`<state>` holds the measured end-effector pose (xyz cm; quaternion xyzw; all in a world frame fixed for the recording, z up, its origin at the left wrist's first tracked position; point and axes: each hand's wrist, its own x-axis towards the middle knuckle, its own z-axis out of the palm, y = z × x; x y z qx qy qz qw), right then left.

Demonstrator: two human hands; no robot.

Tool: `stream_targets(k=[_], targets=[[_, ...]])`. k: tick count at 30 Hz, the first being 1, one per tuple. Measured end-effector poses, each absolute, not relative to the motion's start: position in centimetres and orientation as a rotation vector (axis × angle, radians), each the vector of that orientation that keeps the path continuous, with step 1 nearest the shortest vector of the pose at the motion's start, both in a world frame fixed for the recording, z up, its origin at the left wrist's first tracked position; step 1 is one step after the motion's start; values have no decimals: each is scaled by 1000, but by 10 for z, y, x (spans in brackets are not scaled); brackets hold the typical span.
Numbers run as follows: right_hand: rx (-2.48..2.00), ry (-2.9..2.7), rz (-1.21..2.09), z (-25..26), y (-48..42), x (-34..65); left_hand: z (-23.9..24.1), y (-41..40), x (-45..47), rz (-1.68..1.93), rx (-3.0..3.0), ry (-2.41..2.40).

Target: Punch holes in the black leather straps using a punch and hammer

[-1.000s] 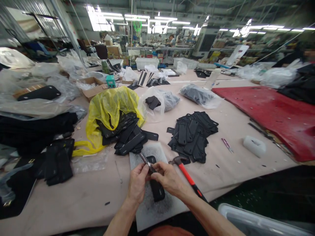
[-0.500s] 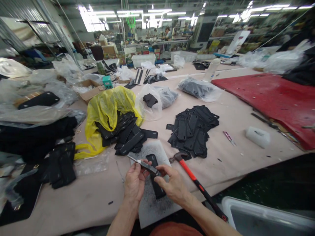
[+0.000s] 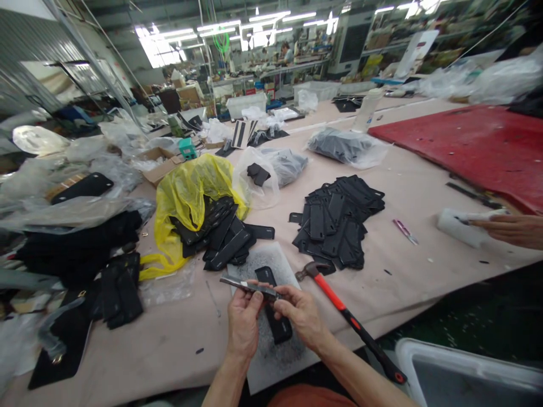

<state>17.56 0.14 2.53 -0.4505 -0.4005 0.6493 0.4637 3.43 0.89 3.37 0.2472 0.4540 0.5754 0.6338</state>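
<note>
Over the white pad (image 3: 254, 257), you pinch a metal tool (image 3: 237, 282) between both hands. The left hand (image 3: 244, 325) has its fingers closed round the tool's middle, and the right hand (image 3: 303, 319) nips its near end. Both wrists bend inward, palms facing each other. The tool could slip and nick your left thumb. A black strap (image 3: 282, 333) lies on the pad beneath. The hammer (image 3: 339, 305), just right of the pad, seems to overhang the table (image 3: 169, 339), so an elbow could knock it off.
</note>
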Motion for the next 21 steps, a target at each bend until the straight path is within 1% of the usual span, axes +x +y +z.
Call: stream_targets(k=[4, 8, 11, 15, 21], targets=[[-1015, -909, 1723, 19, 1, 178, 30, 7, 33, 1292, 671, 1085], [-1017, -992, 1771, 12, -1, 175, 33, 6, 34, 1299, 763, 1089], [-1022, -931, 1819, 9, -5, 170, 36, 6, 35, 1272, 739, 1056], [-1030, -796, 1840, 9, -7, 168, 37, 6, 34, 1221, 753, 1024], [-942, -763, 1947, 3, -4, 168, 30, 0, 30, 1069, 808, 1025]])
